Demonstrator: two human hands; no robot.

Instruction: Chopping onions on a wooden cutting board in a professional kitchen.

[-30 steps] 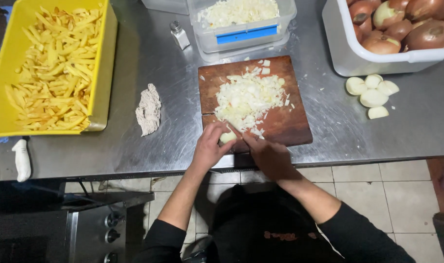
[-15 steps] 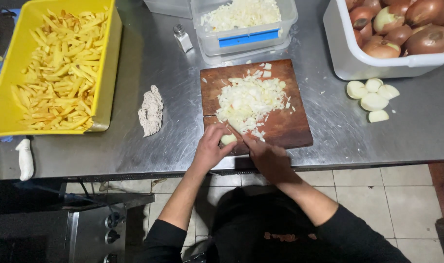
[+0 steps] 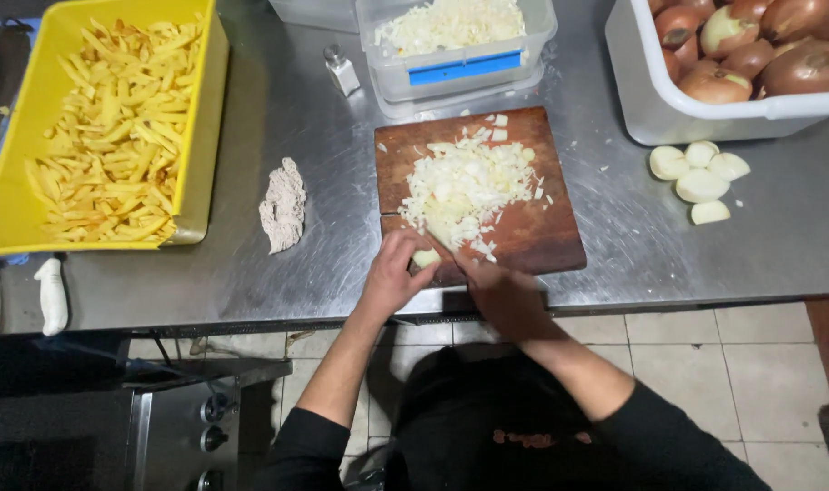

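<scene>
A wooden cutting board [image 3: 523,232] lies on a steel table [image 3: 341,136], with a heap of chopped onion [image 3: 469,186] on it. At the board's near edge, around 6 o'clock, the left hand [image 3: 393,277] pins a small onion piece [image 3: 425,258] with its fingertips. Just beside it the right hand [image 3: 501,291] grips a knife [image 3: 443,238], whose blade angles toward the heap. At 9 o'clock sits a yellow tub of cut potato sticks [image 3: 105,127]; at 12 a clear box of chopped onion [image 3: 455,41]; at 2 a white tub of unpeeled onions [image 3: 751,55], with peeled onion halves [image 3: 701,173] below it. A crumpled rag [image 3: 283,205] lies left of the board.
</scene>
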